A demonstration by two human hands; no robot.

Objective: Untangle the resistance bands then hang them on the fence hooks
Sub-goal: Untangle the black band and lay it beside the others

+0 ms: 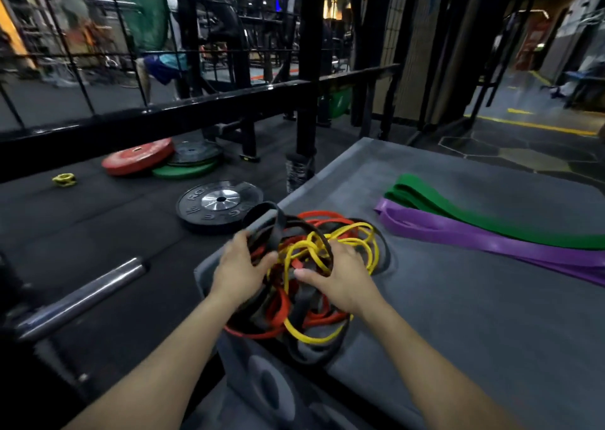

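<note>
A knot of resistance bands (304,279), red, yellow and black loops wound through one another, lies at the near left corner of a grey padded platform (458,315). The heap has no single direction; its loops spill roughly from the platform's left edge toward the middle, with one broad black band (262,221) arching up and out over the left edge.

The left hand (240,267) sits at the left side of the heap, fingers curled into the black and red strands, the thumb pointing toward the other hand. The right hand (340,275) is on the right side of the heap, its fingers hooked through the yellow loops (353,243) and its thumb pressed against the strands in the middle. Both hands have hold of the tangle.

Two flat bands lie apart from the heap, side by side and touching, a purple band (491,243) and a green band (474,210). Their long axes run from the middle of the platform out toward its right edge.

Beyond the left edge, on the dark floor, lie a black weight plate (219,205), a red plate (139,158), a green plate (183,170) and a steel barbell sleeve (85,293). A black fence rail (163,115) crosses behind them.
</note>
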